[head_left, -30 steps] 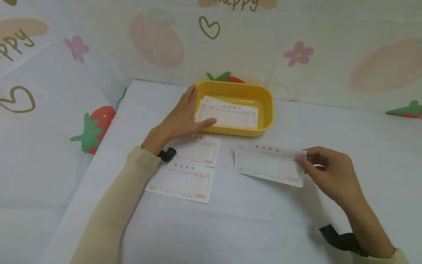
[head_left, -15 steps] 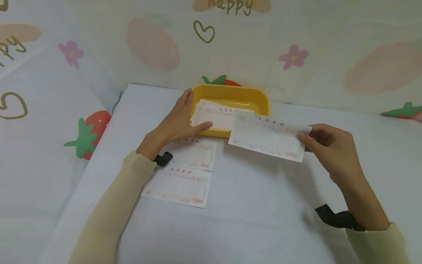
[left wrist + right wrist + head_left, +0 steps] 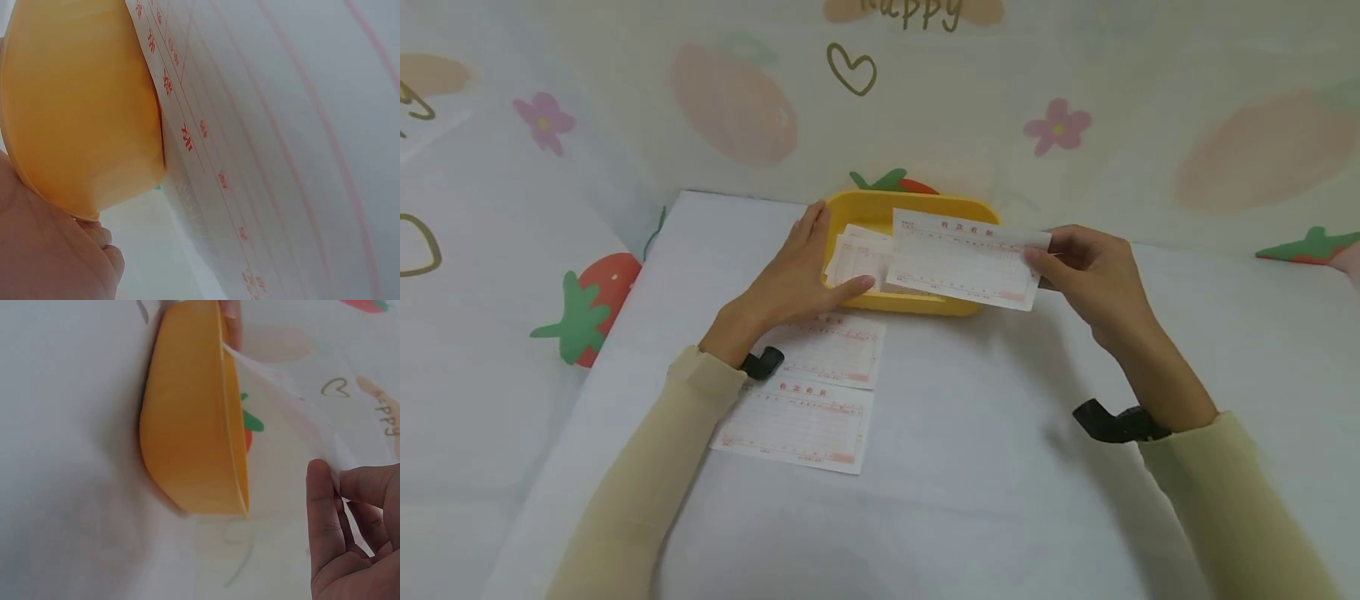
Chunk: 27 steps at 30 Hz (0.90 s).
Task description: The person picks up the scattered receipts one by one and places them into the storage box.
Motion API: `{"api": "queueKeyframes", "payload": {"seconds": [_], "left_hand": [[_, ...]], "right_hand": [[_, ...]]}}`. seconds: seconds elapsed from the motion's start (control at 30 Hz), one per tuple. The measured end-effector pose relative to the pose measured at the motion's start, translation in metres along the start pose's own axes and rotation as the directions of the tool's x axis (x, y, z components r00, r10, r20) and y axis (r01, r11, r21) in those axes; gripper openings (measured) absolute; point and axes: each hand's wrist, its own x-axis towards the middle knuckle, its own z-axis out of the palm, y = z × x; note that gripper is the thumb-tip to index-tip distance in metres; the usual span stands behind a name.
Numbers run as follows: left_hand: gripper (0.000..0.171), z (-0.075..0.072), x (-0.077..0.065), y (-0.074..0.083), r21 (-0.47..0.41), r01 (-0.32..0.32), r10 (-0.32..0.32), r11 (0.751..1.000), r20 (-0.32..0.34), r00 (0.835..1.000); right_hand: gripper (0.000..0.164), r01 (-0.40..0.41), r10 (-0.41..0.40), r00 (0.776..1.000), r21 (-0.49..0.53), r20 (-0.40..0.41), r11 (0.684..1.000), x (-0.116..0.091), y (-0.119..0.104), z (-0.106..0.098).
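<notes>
In the head view my right hand [image 3: 1097,279] pinches the right end of a white receipt slip [image 3: 962,257] with red print. The slip hangs over the front right of a yellow plastic basin [image 3: 925,306], overlapping its front rim in this view. In the right wrist view thumb and finger hold the thin slip [image 3: 294,403] beside the basin. My left hand [image 3: 782,279] rests at the basin's left end, fingers straight along that side and thumb over the front rim. Other receipt slips [image 3: 857,260] lie inside the basin, partly hidden behind the held one.
Two more receipt slips lie on the white table before the basin: an upper slip [image 3: 835,350], partly under my left wrist, and a lower slip [image 3: 797,425]. Behind stands a patterned backdrop [image 3: 940,125]. Black straps [image 3: 1116,422] sit on both wrists.
The right hand has lifted the receipt slip from near the table and carried it up and left over the basin. The left hand stays at the basin; the head view has shifted slightly.
</notes>
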Motion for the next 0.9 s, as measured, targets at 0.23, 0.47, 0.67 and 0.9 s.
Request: {"api": "queueKeyframes", "payload": {"seconds": [0.23, 0.47, 0.67, 0.9], "left_hand": [[0.126, -0.004, 0.000, -0.002, -0.006, -0.005, 0.005, 1.000, -0.008, 1.000], [0.127, 0.001, 0.003, -0.001, -0.003, -0.012, 0.012, 1.000, -0.003, 1.000], [0.128, 0.000, 0.003, 0.000, 0.003, -0.039, 0.039, 0.999, -0.017, 0.999], [0.129, 0.001, 0.002, -0.003, 0.001, -0.030, 0.030, 1.000, -0.015, 0.999]], "right_hand": [[0.037, -0.021, 0.025, 0.996, -0.041, 0.083, 0.999, 0.029, -0.018, 0.024], [0.033, -0.047, 0.060, 0.990, -0.101, 0.128, 0.994, 0.045, -0.022, 0.047], [0.030, -0.003, 0.018, 0.991, -0.115, 0.134, 0.993, 0.056, -0.019, 0.068], [0.033, 0.160, -0.121, 0.983, -0.312, 0.139, 0.936, 0.059, -0.020, 0.088]]}}
